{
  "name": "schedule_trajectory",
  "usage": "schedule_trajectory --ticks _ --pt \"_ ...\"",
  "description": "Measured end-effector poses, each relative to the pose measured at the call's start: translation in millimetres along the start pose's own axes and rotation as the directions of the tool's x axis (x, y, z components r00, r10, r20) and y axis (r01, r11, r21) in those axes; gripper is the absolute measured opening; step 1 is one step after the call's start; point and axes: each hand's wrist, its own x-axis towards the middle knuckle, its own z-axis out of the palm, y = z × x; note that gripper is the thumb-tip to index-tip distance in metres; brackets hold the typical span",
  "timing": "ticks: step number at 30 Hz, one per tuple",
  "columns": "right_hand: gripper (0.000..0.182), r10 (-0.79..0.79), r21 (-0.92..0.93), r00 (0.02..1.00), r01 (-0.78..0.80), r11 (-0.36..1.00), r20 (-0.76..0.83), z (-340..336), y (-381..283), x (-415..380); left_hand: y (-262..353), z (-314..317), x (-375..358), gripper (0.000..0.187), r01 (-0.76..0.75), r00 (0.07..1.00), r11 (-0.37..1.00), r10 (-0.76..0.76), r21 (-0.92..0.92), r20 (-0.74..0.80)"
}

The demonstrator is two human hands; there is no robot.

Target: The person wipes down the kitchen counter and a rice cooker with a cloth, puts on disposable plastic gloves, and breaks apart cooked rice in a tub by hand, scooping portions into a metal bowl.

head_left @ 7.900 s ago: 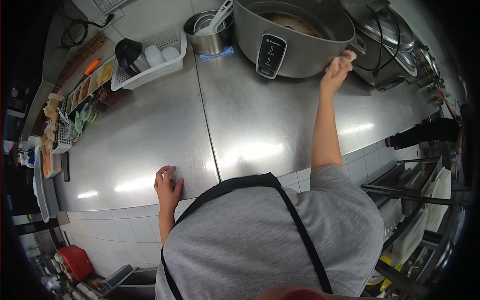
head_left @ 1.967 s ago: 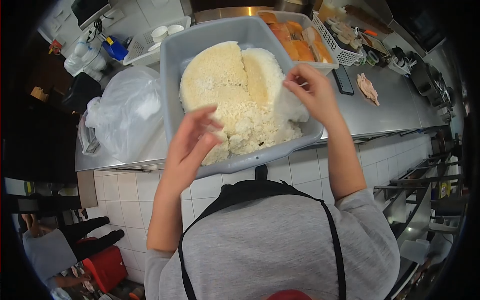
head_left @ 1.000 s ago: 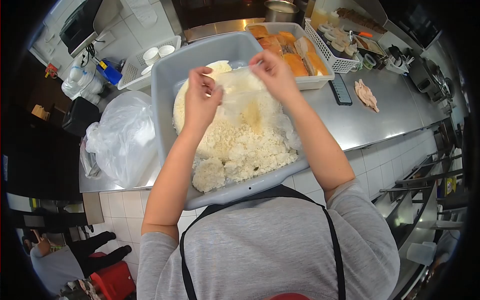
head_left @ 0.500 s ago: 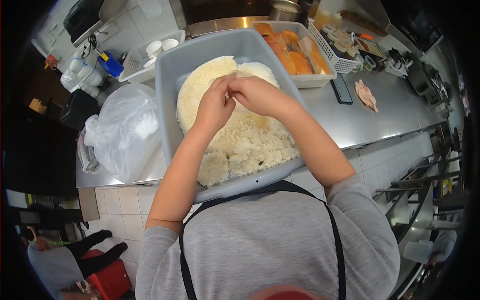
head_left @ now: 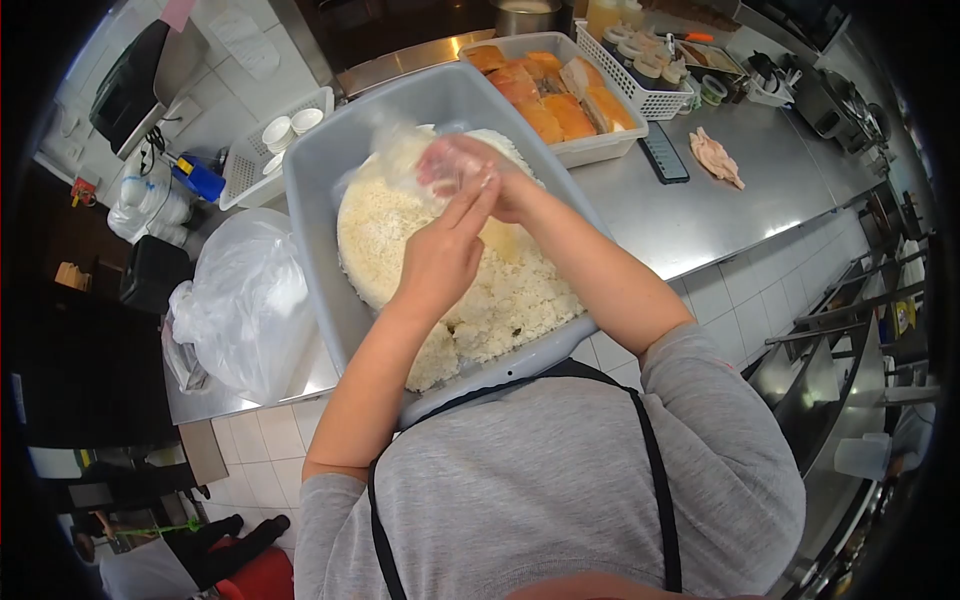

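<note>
A clear plastic glove (head_left: 408,160), smeared by motion, flares out over the fingers of my right hand (head_left: 478,175). Those fingers show only as a blurred pinkish shape through the film. My left hand (head_left: 445,250) reaches up to the right wrist, its fingertips pressed together at what looks like the glove's cuff. Both hands are above a grey plastic tub (head_left: 318,215) of cooked white rice (head_left: 385,230). The rice is a smooth rounded mass at the back and loose clumps near me.
A crumpled clear plastic bag (head_left: 245,305) lies left of the tub. A bin of orange fish fillets (head_left: 560,110), a phone (head_left: 664,155) and a pinkish crumpled piece (head_left: 716,158) are at right. White baskets (head_left: 660,102) stand behind. Another person's legs (head_left: 235,545) show lower left.
My hands were pinched together over the rice. Now the right hand is inside the flaring plastic, and the left has slid down toward its wrist. The whole view has shifted slightly.
</note>
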Motion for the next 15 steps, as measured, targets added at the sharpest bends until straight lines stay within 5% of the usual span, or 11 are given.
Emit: schedule_trajectory --ticks 3,5,9,10,15 --pt "0.049 -0.168 0.128 0.985 0.163 0.978 0.035 -4 9 5 1 5 0 0.07 -0.021 1.0 1.0 0.021 -0.01 -0.014" --pt "0.058 -0.205 0.115 0.969 0.22 0.969 -0.136 15 0 -3 0 7 0 0.069 -0.05 0.997 0.998 0.048 -0.036 -0.059" --pt "0.071 -0.082 0.199 0.981 0.117 0.973 -0.177 27 -5 -5 -1 9 -3 0.069 -0.092 0.99 0.995 0.088 -0.029 -0.113" --pt "0.081 -0.089 0.184 0.994 0.1 0.978 -0.066 22 1 2 3 9 -1 0.07 -0.144 0.981 0.988 0.134 -0.062 -0.14" --pt "0.063 0.012 0.313 0.999 0.005 0.95 -0.051 6 11 2 14 5 -3 0.071 -0.136 0.986 0.976 0.118 -0.171 -0.115"
